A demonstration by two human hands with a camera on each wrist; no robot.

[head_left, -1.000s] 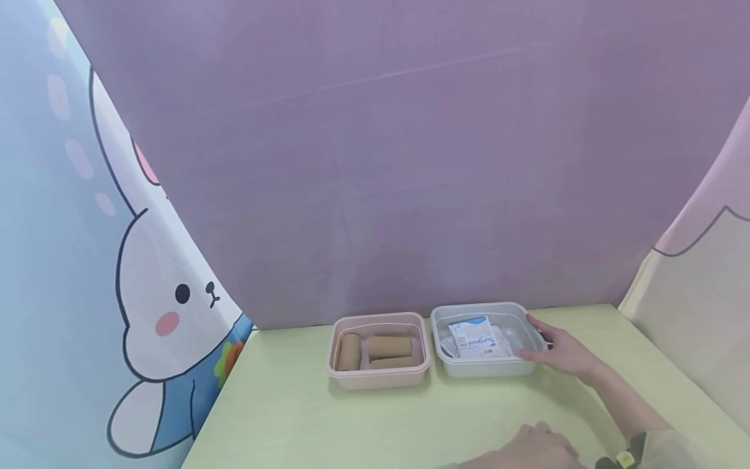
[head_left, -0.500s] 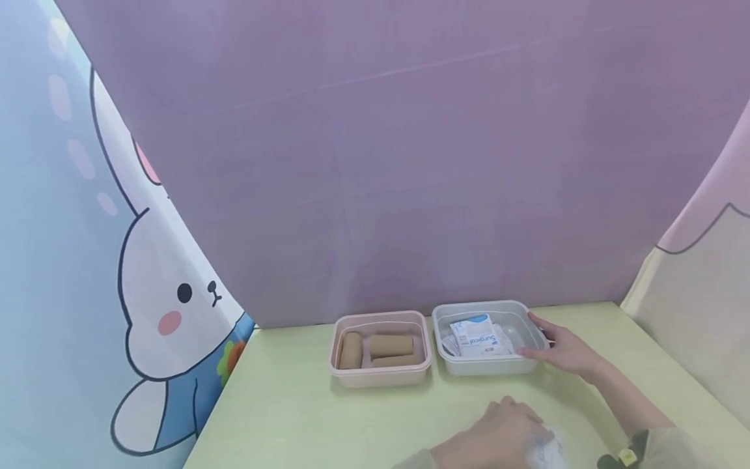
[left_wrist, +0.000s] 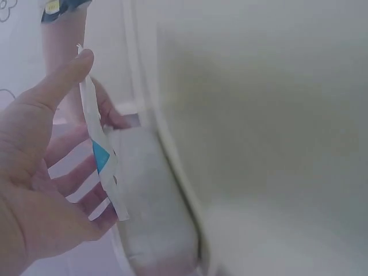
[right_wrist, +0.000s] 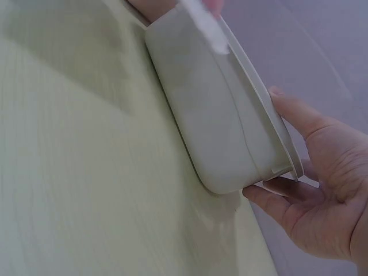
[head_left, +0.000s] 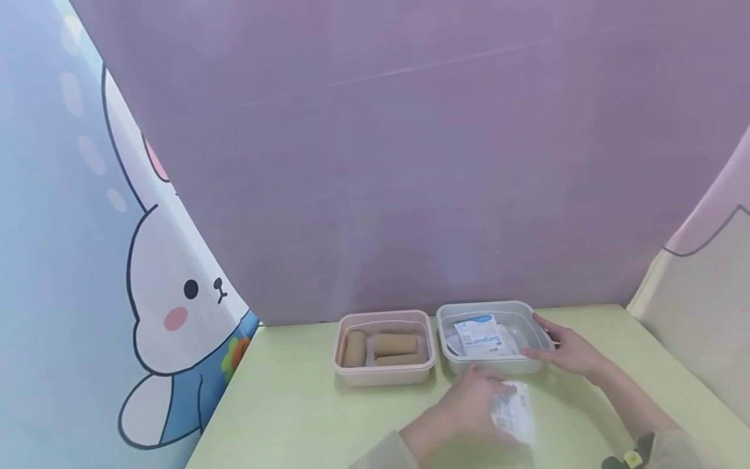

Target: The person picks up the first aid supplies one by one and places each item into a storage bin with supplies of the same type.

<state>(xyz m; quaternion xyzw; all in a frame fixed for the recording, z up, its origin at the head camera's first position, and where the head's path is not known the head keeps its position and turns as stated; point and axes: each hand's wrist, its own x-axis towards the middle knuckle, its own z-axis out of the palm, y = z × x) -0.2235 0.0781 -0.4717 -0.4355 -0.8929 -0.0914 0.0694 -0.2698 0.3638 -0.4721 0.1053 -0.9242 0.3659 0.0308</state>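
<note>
My left hand (head_left: 465,407) pinches a thin white packet (head_left: 517,417) with blue print, held in front of the pale grey plastic box (head_left: 530,367). In the left wrist view the packet (left_wrist: 91,115) is seen edge-on, between the thumb (left_wrist: 72,68) and the fingers behind it. My right hand (head_left: 574,352) grips the box by its right end. The right wrist view has the thumb at the box's rim and the fingers against its end wall (right_wrist: 213,126). Inside the box lie several similar white packets (head_left: 482,335), the top one lettered "Surgical".
A pink plastic box (head_left: 383,376) stands just left of the grey one, holding brown rolls (head_left: 395,343). Both sit on a pale green table (head_left: 293,404) near a purple cloth backdrop (head_left: 375,163). A printed rabbit curtain (head_left: 158,280) hangs at the left.
My left hand has risen from the bottom of the head view towards the grey box, and the white packet it carries has come into sight. The right hand has stayed on the box.
</note>
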